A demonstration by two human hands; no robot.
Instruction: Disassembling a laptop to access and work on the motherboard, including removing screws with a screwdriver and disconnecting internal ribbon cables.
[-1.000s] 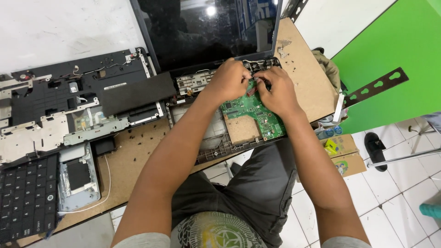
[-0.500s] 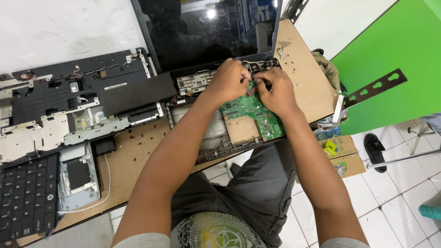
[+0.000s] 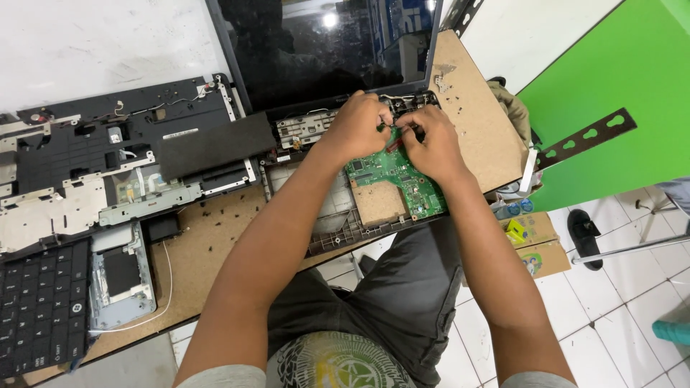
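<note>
Pinching a small part above the green circuit board (image 3: pixel 394 172), our left hand (image 3: pixel 357 126) and right hand (image 3: pixel 431 144) meet inside the laptop shell (image 3: pixel 327 215); keyboard (image 3: pixel 39 305) lies far left.

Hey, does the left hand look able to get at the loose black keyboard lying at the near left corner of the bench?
Probably yes. The left hand is on the green circuit board, and the black keyboard lies uncovered; only flat laptop parts lie between.

Both hands, left (image 3: pixel 357 124) and right (image 3: pixel 430 146), pinch at the green board (image 3: pixel 394 176) in the open laptop (image 3: pixel 338 208) near the desk's (image 3: pixel 215 244) far edge.
</note>
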